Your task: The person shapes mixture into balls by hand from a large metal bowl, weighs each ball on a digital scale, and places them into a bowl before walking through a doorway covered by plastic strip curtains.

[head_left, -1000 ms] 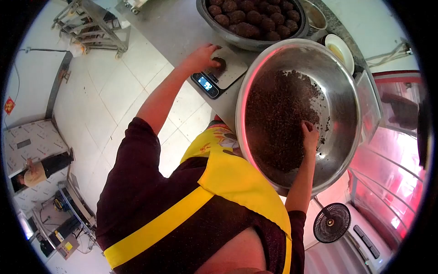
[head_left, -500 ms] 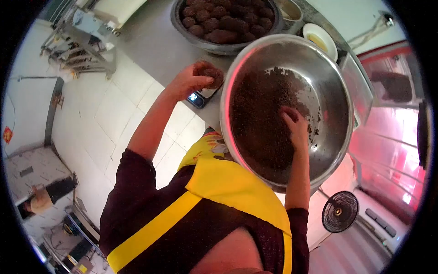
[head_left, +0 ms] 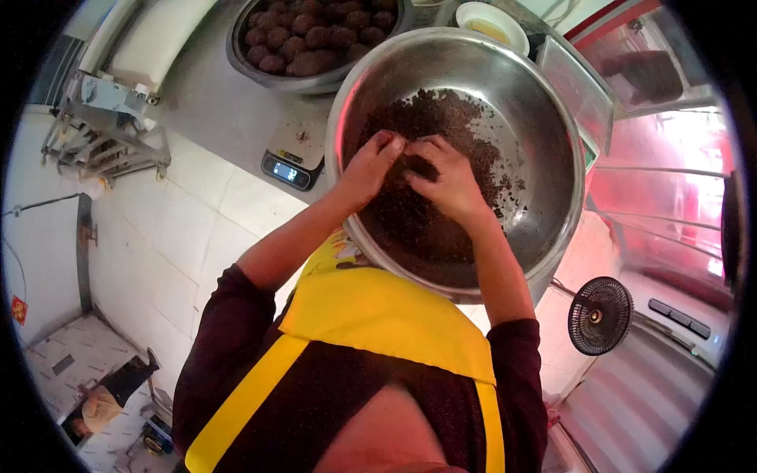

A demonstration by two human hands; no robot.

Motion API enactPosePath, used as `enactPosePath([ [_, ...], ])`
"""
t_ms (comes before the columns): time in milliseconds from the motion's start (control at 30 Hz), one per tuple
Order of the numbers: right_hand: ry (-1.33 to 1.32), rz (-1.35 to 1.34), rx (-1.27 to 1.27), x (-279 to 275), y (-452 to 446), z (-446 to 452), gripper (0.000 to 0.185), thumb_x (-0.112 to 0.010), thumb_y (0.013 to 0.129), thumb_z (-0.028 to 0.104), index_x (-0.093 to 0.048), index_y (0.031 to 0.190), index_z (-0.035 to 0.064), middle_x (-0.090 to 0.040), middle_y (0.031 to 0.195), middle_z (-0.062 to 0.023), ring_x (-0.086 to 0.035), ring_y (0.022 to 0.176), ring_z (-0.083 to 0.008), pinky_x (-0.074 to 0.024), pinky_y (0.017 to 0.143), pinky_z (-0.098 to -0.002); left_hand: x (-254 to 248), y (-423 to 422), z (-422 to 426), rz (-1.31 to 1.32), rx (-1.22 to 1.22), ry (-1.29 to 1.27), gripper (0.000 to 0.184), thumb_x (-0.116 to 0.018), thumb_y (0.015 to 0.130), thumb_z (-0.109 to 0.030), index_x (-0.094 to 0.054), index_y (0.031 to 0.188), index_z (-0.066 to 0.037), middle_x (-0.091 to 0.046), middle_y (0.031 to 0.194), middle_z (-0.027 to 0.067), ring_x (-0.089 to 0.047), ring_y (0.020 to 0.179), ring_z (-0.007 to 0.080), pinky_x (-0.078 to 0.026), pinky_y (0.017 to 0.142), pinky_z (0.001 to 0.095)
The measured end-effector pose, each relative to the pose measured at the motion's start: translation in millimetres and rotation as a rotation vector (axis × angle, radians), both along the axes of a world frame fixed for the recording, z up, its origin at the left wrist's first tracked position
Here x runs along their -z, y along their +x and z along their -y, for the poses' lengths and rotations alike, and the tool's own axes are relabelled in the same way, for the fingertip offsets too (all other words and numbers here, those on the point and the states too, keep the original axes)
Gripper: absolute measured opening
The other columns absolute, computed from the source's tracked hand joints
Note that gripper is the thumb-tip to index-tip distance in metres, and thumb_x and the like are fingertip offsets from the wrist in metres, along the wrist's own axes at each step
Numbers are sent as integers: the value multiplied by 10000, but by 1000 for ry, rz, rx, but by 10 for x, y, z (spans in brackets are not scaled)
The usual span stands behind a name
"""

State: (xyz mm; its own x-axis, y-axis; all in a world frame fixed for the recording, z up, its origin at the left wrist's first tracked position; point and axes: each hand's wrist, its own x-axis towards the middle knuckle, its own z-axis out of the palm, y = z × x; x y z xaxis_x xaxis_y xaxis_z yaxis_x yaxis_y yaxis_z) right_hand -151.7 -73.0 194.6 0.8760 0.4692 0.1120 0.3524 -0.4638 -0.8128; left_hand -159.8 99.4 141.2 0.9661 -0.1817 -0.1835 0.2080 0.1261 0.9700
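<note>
My left hand and my right hand meet over a big steel basin, fingers curled round a dark ball that they mostly hide. Dark brown crumbly mixture covers much of the basin's bottom, with loose crumbs up its far side. Left of the basin, a small digital scale with a lit display carries some crumbs on its plate.
A dark tub filled with several brown balls stands at the back of the grey counter. A white dish sits behind the basin. To the right is a black fan; another person appears at lower left.
My left hand has carried the dark ball from above the scale into the basin. My right hand has risen from the mixture to join it. The view has shifted right.
</note>
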Motion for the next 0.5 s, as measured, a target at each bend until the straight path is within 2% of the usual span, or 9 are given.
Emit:
enactPosePath([
  [33,-11,13,20,18,-9,-12,295,-688,722,75,-605,1001,24,-582,1070,-120,-590,963,-263,-473,844,-344,45,23,16,175,7,173,376,-502,938,-397,-534,1058,-43,-562,994,65,-525,932,119,-482,759,324],
  [100,-33,37,63,114,-38,-24,264,-681,727,62,-602,975,21,-582,1086,-116,-593,956,-259,-482,835,-348,33,16,47,156,-7,216,376,-508,934,-402,-539,1052,-46,-580,961,73,-555,912,137,-487,733,327],
  [133,111,-121,120,211,-33,1,258,-680,731,57,-608,977,29,-585,1093,-106,-593,956,-257,-485,838,-355,8,27,64,150,-14,236,377,-511,932,-404,-541,1049,-47,-589,945,77,-571,901,145,-490,721,328],
  [200,400,-435,226,391,13,85,248,-678,739,47,-619,979,43,-591,1107,-85,-593,956,-254,-491,844,-369,5,93,5,-279,73,-253,375,-520,928,-402,-569,997,-37,-610,945,92,-599,876,194,-496,729,320],
  [233,375,-430,260,423,29,145,252,-681,743,47,-623,989,43,-594,1107,-78,-592,956,-253,-491,848,-371,-2,103,-20,-497,115,-499,377,-525,926,-402,-584,971,-32,-620,945,99,-613,863,218,-499,734,316],
  [300,324,-416,328,446,69,281,260,-686,753,47,-631,1007,43,-600,1107,-65,-591,957,-250,-492,854,-374,-86,110,-6,-571,7,-547,355,-545,917,-390,-598,941,-40,-634,887,94,-623,767,228,-511,707,323],
  [333,33,-162,189,482,81,358,281,-675,787,99,-627,1051,13,-614,1079,-92,-578,1012,-252,-482,862,-364,-124,113,10,-607,-48,-573,344,-555,913,-384,-605,926,-44,-640,858,92,-629,719,233,-517,694,326],
  [433,-420,233,144,526,106,411,291,-641,827,162,-618,1070,3,-602,1101,-126,-551,1075,-280,-446,914,-368,-29,115,52,-632,-64,-615,362,-569,898,-414,-603,964,-60,-633,905,95,-618,811,221,-513,736,356],
  [500,-33,-24,288,394,58,225,291,-612,841,186,-615,1073,11,-594,1130,-137,-537,1089,-300,-414,950,-383,15,89,145,-641,-88,-591,390,-577,886,-441,-602,994,-67,-627,954,98,-600,878,217,-496,777,370],
])
